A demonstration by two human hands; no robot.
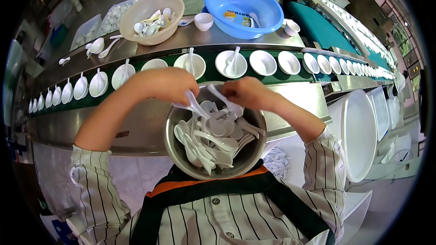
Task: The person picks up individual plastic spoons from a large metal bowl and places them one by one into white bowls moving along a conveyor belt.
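A steel basin (170, 134) full of white soup spoons (206, 152) sits right in front of my body, at the near edge of the conveyor. My left hand (175, 85) is closed over its back left rim, with white spoons (196, 105) at its fingers. Across from it, my right hand (249, 92) pinches a white spoon (225, 101) above the pile. Just beyond the basin, white bowls pass in a row on the green belt; one bowl (231, 64) and those to its left mostly hold a spoon. A bowl partly behind my left hand (154, 64) shows no spoon.
Bowls without spoons (263, 63) line the belt to the right. Behind it stand a cream basin (131, 22) of spoons, a blue basin (213, 7) and a small cup (203, 22). Large white tubs (361, 131) are at my right. Another teal conveyor (313, 25) runs at the back right.
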